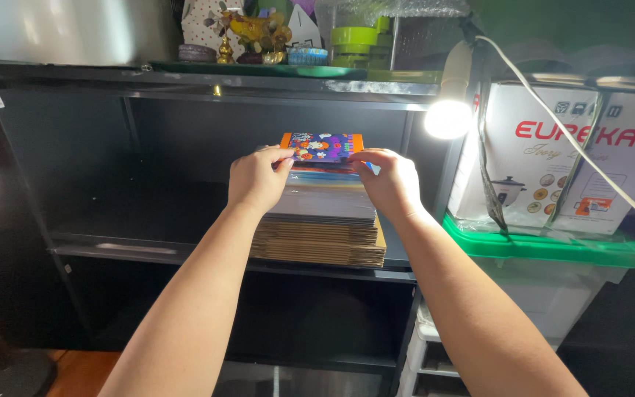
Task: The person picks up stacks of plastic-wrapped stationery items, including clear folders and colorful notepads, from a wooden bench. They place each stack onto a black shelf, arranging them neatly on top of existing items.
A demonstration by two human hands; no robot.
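Seen from the head camera, both arms reach into a black shelf unit (185, 250). The left hand (259, 179) and the right hand (389, 180) pinch the two ends of a flat orange-edged card pack (323, 145) with a purple, flowery front, the fingers (286, 156) closed on its lower corners. The pack stands upright on top of a stack of flat packets (325, 202), which in turn lies on a pile of brown cardboard sheets (321, 246) on the middle shelf. To the right, a lit lamp bulb (447, 117) glows just beside the shelf's side wall, its white cable (553, 117) trailing across a white rice-cooker carton (531, 147) that sits on a clear storage bin with a green lid (545, 246). Ornaments and green containers (358, 40) crowd the top of the unit.
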